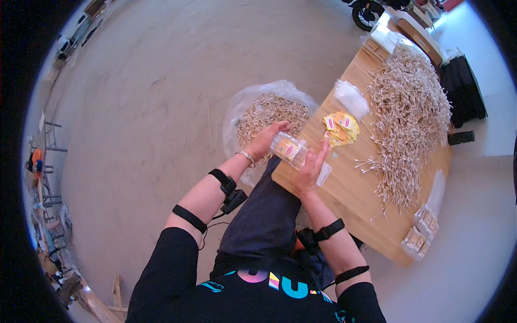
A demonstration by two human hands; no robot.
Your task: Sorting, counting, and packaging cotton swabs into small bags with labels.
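Observation:
Between my two hands is a clear pack of cotton swabs [289, 149] with a yellow and white label card inside, held over the table's near left corner. My left hand [263, 140] presses on its left end, fingers stretched. At its right end my right hand [311, 169] grips with the thumb side, its fingers pointing up and away. Just beyond the right hand lies a loose heap of yellow cards [342, 128]. Clear plastic bags [351, 99] rest behind the cards. A small white piece [323, 174] lies beside my right hand.
A large heap of loose cotton swabs [406, 113] covers the right of the wooden table [344, 194]. Filled packs [421, 232] sit at the near right corner, boxes [380, 42] at the far end. On the floor stands a plastic bag [237, 110] of swabs; a wheel [367, 14] is farther off.

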